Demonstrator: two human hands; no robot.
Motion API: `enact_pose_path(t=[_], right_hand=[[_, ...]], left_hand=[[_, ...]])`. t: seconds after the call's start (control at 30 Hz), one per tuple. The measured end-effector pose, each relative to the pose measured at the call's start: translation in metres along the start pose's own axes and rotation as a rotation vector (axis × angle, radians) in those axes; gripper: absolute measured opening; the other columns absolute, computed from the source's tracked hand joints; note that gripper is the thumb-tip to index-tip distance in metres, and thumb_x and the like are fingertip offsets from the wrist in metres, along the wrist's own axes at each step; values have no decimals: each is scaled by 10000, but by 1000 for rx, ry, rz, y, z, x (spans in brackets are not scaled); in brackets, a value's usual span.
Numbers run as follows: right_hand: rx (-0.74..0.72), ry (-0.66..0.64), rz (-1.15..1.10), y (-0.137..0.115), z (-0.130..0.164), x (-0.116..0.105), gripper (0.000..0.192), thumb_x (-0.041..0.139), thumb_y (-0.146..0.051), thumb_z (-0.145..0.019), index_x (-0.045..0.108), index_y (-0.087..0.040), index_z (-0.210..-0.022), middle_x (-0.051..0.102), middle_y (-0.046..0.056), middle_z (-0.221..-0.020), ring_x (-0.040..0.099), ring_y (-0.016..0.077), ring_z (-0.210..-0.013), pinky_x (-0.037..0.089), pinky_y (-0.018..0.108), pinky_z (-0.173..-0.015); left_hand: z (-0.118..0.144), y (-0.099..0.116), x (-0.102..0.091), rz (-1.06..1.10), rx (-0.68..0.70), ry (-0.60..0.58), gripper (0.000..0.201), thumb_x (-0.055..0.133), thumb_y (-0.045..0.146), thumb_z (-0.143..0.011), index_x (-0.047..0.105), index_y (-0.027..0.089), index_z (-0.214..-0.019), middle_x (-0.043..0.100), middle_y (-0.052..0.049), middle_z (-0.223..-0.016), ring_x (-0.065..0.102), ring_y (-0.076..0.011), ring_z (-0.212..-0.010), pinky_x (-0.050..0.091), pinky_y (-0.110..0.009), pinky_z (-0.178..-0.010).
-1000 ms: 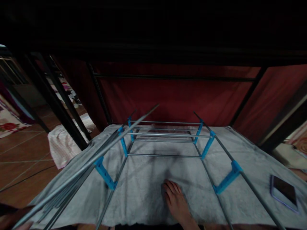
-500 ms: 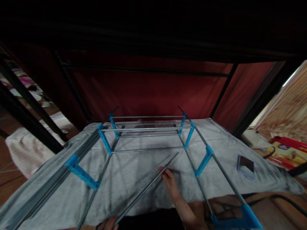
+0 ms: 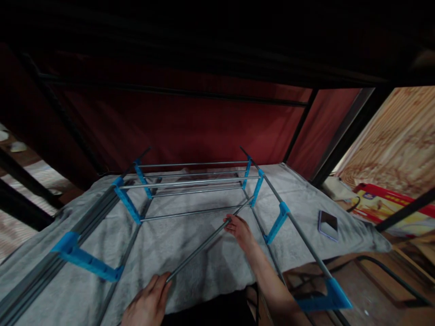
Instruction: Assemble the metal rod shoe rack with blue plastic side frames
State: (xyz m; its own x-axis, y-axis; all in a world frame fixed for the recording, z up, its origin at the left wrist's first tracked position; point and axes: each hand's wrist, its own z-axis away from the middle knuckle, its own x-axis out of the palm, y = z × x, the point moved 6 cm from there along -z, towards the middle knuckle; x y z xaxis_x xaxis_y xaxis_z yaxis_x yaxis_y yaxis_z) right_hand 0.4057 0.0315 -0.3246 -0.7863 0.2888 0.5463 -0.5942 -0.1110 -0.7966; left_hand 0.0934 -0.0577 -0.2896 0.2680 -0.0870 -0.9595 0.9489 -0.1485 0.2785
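A thin grey metal tube (image 3: 204,245) runs slantwise between my two hands. My left hand (image 3: 149,299) is closed around its near end at the bottom of the view. Farther along, the fingers of my right hand (image 3: 239,228) grip it close to the far end, which points up and to the right. Around both hands stands a rack frame of grey tubes joined by blue plastic connectors (image 3: 89,263). Several crossbars (image 3: 190,183) span its far part. On the right, another blue connector (image 3: 277,222) links the upper and lower side tubes.
A grey blanket (image 3: 190,290) lies beneath the frame. Several loose tubes (image 3: 44,280) lie along its left side. To the right are a phone (image 3: 328,225) and a red and yellow box (image 3: 390,210). Dark posts and red cloth (image 3: 190,122) enclose the far side.
The tube has moved forward and up, its far end now near the right-hand connector of a crossbar. My left hand has come further into view. The whole view has shifted toward the right.
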Motion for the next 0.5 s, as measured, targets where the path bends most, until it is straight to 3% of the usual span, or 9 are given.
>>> enact_pose_path(t=[0.23, 0.5], right_hand=[[39, 45, 37, 5, -24, -11, 221, 726, -370, -715, 672, -180, -814, 705, 36, -760, 639, 126, -631, 525, 268, -658], [13, 12, 18, -8, -39, 4, 241, 734, -343, -679, 678, -165, -831, 699, 40, -772, 631, 133, -646, 523, 285, -682]], left_hand=[[-33, -3, 6, -100, 7, 46, 463, 255, 314, -985, 624, 206, -1243, 669, -70, -1240, 696, -244, -985, 541, -369, -861], [-59, -9, 7, -48, 8, 62, 449, 275, 312, -976, 647, 208, -1205, 697, -67, -1191, 705, -225, -949, 536, -323, -850]])
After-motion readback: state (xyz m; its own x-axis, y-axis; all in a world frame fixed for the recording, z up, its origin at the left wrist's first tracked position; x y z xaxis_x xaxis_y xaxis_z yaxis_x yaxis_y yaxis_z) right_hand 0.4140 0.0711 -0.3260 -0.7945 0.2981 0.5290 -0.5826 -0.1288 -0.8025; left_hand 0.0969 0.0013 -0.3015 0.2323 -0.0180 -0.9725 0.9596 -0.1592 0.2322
